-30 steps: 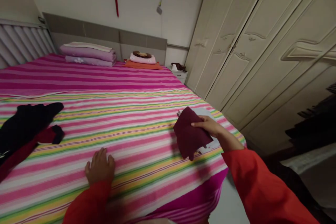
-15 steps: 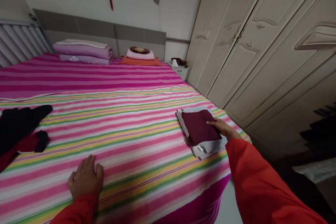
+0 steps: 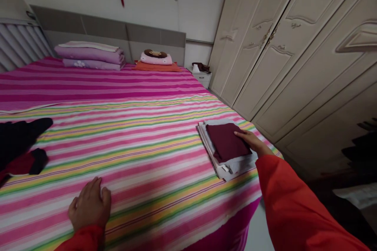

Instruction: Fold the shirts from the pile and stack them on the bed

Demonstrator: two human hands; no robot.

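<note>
On the right side of the bed, a maroon folded garment [image 3: 226, 143] lies on top of a stack of grey and light folded clothes [image 3: 240, 166]. My right hand [image 3: 251, 140] is at the garment's right edge, closed on it, with fingertips showing over the cloth; the rest of its grip is hidden. At the lower left, my left hand [image 3: 90, 204] rests palm down on the striped bedsheet [image 3: 153, 164] with its fingers stretched out, holding nothing. Dark and red crumpled clothes [image 3: 22, 145] lie beyond it at the left edge.
Folded purple bedding [image 3: 91, 55] and a pink pillow [image 3: 156, 59] on an orange one [image 3: 159, 66] sit by the grey headboard [image 3: 108, 31]. A small white nightstand [image 3: 202, 78] stands beyond. Tall cream wardrobe doors [image 3: 265, 66] line the right side.
The maroon garment has shifted slightly right on the stack along with my right hand. My left hand stays flat on the bedsheet; the view has moved a little.
</note>
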